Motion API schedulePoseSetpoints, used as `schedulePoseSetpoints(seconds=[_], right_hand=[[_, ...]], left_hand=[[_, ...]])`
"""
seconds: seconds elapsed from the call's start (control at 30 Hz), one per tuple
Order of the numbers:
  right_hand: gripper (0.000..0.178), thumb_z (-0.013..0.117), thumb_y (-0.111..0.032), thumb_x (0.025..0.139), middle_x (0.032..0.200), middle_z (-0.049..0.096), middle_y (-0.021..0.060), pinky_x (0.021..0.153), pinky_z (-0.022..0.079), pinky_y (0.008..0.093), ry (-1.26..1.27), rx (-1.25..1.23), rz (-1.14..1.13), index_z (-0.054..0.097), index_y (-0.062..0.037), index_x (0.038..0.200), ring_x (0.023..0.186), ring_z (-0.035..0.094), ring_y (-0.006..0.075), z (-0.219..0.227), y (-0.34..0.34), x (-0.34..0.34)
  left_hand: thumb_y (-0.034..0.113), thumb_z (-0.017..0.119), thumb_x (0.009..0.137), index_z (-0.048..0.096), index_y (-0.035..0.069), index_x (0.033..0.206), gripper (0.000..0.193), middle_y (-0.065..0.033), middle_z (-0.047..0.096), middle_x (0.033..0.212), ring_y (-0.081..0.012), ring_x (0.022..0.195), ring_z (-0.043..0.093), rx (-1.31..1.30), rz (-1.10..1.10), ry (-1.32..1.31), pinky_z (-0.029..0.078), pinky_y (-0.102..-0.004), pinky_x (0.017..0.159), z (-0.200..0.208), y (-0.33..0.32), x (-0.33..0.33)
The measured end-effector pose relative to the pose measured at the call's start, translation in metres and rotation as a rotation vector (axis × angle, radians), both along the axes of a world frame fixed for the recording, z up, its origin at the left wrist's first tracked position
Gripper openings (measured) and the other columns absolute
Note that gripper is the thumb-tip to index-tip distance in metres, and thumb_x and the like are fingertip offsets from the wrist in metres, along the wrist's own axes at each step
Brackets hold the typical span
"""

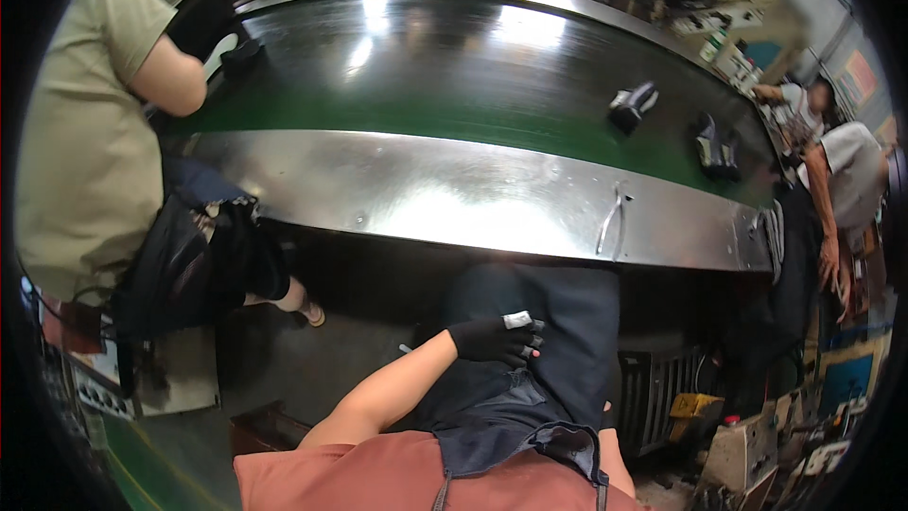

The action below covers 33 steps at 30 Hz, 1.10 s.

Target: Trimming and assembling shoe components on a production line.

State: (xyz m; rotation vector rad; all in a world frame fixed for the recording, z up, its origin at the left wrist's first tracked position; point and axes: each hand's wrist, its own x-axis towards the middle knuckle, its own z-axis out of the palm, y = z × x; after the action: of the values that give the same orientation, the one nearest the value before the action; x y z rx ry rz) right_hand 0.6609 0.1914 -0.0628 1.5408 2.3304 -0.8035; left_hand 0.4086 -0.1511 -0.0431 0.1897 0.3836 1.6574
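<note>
My left hand (497, 338), in a black glove with white wrapping on one finger, rests on the dark apron (577, 322) over my lap. Its fingers lie loosely apart, and I see nothing in them. Of my right hand (606, 407), only a small bit shows low beside my right thigh; its fingers are hidden. Beyond my knees runs a bare metal ledge (426, 189), with a thin curved strip (613, 224) lying on it. Two dark and light shoes (634, 106) sit apart on the dark green conveyor belt (426, 76), toward the right.
A co-worker in a khaki shirt (90, 132) stands at the left by the belt, near a dark shoe-like item (241, 55). More people (846, 175) are at the far right. A dark slatted crate (653, 388) and a yellow object (695, 407) stand right of my legs.
</note>
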Motion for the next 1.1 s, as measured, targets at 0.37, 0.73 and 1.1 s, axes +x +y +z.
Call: schedulePoseSetpoints(seconds=[0.37, 0.73, 1.1], right_hand=[[0.058, 0.054, -0.048, 0.095, 0.129, 0.061, 0.0188, 0.09, 0.05, 0.0461, 0.376, -0.11, -0.72, 0.056, -0.0046, 0.133, 0.119, 0.057, 0.0361, -0.021, 0.052, 0.048], [0.064, 0.058, -0.054, 0.092, 0.127, 0.062, 0.0154, 0.085, 0.052, 0.0473, 0.519, -0.241, -0.944, 0.054, -0.0077, 0.136, 0.118, 0.057, 0.0351, -0.059, 0.154, 0.032], [0.069, 0.067, -0.039, 0.087, 0.14, 0.047, 0.0285, 0.11, 0.037, 0.0467, 0.238, 0.176, 0.779, 0.044, 0.0034, 0.137, 0.131, 0.045, 0.0436, -0.038, -0.077, -0.17]], left_hand=[[0.03, 0.031, 0.107, 0.03, 0.009, 0.151, 0.048, -0.0161, 0.045, 0.145, -0.0319, 0.137, 0.043, 0.036, -0.03, -0.057, 0.039, -0.0476, 0.109, -0.005, -0.004, -0.003], [0.044, 0.03, 0.106, 0.03, 0.013, 0.153, 0.057, -0.0171, 0.039, 0.152, -0.0353, 0.139, 0.041, -0.125, -0.076, -0.027, 0.029, -0.0522, 0.114, 0.016, 0.004, 0.004], [0.049, 0.026, 0.106, 0.028, 0.013, 0.154, 0.061, -0.0162, 0.04, 0.152, -0.0355, 0.139, 0.04, -0.182, 0.133, -0.135, 0.027, -0.0534, 0.115, 0.025, -0.006, 0.022]])
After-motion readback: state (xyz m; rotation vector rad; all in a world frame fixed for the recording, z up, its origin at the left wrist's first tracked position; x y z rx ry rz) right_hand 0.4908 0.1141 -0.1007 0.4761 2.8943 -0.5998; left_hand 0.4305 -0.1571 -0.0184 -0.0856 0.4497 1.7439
